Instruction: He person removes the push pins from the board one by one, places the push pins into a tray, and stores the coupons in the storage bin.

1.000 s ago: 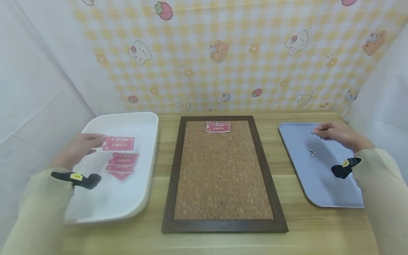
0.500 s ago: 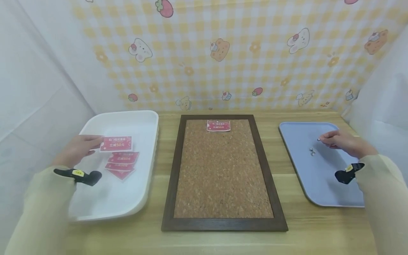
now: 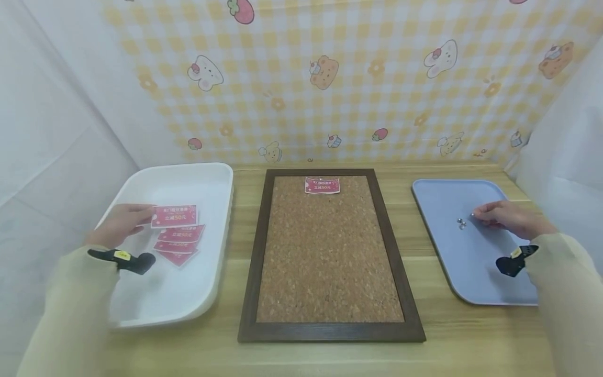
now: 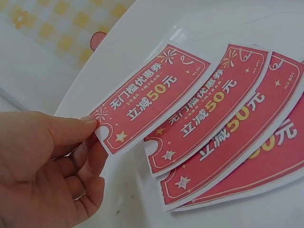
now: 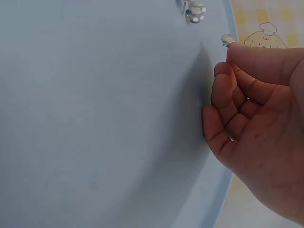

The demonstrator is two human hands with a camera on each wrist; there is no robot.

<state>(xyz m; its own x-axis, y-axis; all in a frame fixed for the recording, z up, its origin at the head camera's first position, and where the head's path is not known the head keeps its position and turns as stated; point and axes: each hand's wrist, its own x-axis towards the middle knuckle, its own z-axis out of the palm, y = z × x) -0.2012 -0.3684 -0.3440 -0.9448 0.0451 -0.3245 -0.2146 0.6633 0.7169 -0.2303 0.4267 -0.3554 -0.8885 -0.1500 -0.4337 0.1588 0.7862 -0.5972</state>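
Note:
Over the white tray [image 3: 155, 309], my left hand [image 3: 120, 224] pinches the left end of a red coupon [image 4: 154, 97] between thumb and fingers. Below it several similar coupons [image 3: 178, 246] lie fanned and overlapping in the tray. At the blue tray [image 3: 490, 285], my right hand [image 3: 511, 219] pinches a small silver thumbtack [image 5: 227, 40], its other fingers curled. A few loose silver thumbtacks [image 5: 194, 13] lie on that tray beside the fingertips. Another red coupon [image 3: 322, 186] is at the top of the framed cork board [image 3: 330, 251].
The cork board lies between the two trays on a wooden table [image 3: 330, 361]. A yellow checked cloth [image 3: 282, 78] with cartoon prints hangs behind. White sheets [image 3: 52, 131] stand at both sides.
My right hand has moved right and down toward the blue tray, the thumbtack still pinched. My left hand has shifted only slightly with the coupon.

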